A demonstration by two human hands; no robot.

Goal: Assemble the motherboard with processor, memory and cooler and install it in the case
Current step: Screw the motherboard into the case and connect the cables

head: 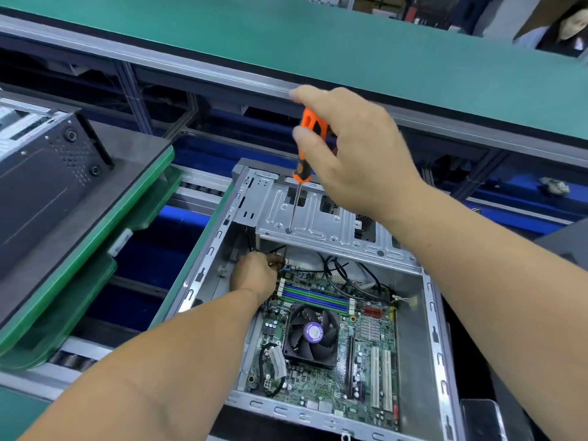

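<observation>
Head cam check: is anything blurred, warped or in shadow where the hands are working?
Head view: wide-angle bends the green bench edge and case rim; the right hand on the screwdriver is slightly motion-soft; the left hand sits in shadow under the drive bay; the motherboard is sharp, evenly lit.

PC assy line | green benches (318, 43) | roller conveyor (203, 187)

Bright even overhead light, soft shadows, wide-angle edge bending, slight blur
</observation>
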